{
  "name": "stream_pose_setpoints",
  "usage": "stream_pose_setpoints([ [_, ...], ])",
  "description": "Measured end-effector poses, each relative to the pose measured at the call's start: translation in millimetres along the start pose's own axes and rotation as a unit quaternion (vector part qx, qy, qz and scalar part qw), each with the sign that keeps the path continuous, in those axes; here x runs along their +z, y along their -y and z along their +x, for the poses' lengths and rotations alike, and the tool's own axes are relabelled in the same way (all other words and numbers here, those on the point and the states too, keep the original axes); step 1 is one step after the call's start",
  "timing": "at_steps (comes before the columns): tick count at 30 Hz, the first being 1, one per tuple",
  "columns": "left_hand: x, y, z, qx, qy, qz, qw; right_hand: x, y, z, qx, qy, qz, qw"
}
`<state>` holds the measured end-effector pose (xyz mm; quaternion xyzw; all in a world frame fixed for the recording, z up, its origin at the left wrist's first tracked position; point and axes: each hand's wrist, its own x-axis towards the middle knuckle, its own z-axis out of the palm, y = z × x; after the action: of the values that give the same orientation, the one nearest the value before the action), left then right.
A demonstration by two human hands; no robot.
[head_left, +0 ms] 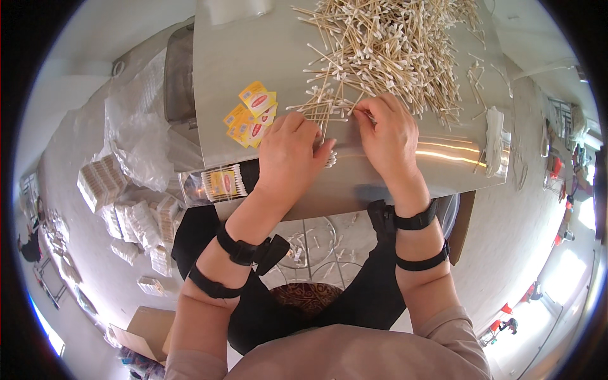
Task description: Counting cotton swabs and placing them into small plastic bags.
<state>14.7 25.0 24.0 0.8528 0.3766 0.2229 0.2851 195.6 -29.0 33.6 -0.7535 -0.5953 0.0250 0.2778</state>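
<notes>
A large heap of cotton swabs (396, 60) with wooden sticks and white tips covers the far side of the grey table. My left hand (288, 152) is curled at the heap's near edge around a bunch of cotton swabs; white tips stick out beside its thumb, the rest hidden under the palm. Just to its right, my right hand (389, 130) pinches a cotton swab (351, 109) between thumb and fingertips. Several yellow-and-white cards (256, 104) lie fanned out left of my left hand. A clear pack of swabs (223, 182) with a yellow card sits at the table's near left edge.
The table (234, 57) has a curved near edge above my lap. White strips (494, 136) lie at its right end. Clear plastic bags (136, 117) and stacked swab packs (101, 182) are on the left. An open cardboard box (142, 332) stands on the floor.
</notes>
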Motion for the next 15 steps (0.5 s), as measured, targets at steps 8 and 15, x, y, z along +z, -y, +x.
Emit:
stream_pose_setpoints([
  [8,-12.5,3.3,-1.1,-0.002,-0.018,0.015,1.000,-8.7,-7.3,1.6,0.151,-0.059,0.172,0.972],
  [15,-36.6,15.4,-9.8,0.022,0.071,0.062,0.995,-15.1,-16.1,-1.2,0.182,-0.118,0.250,0.943],
])
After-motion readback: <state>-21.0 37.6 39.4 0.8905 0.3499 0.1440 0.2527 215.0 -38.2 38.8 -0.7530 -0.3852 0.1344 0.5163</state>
